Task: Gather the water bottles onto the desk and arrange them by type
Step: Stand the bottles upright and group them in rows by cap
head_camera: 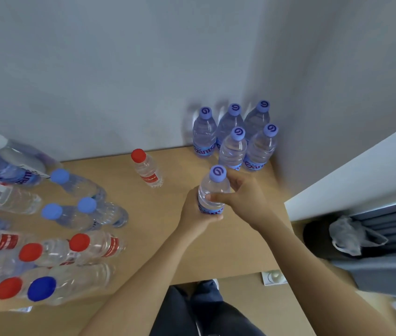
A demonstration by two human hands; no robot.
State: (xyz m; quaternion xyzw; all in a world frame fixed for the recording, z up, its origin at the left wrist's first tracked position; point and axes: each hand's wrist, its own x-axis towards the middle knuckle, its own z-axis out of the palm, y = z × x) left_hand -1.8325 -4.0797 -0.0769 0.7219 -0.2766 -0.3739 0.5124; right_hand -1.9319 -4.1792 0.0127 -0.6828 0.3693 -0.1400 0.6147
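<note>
Both hands hold one purple-capped bottle (212, 190) upright above the surface (192, 243).

The left hand (195, 212) wraps its lower body; the right hand (238, 194) takes its grip higher, fingers curled around. Five matching bottles (234, 137) stand grouped in the corner, a red-capped bottle (146, 168) stands nearby, and mixed bottles (46, 226) lie at left.

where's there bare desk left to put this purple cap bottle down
Bare desk lies between the lone red-cap bottle and the purple-cap group, and along the front edge below both hands. The left side is crowded with lying bottles.
</note>
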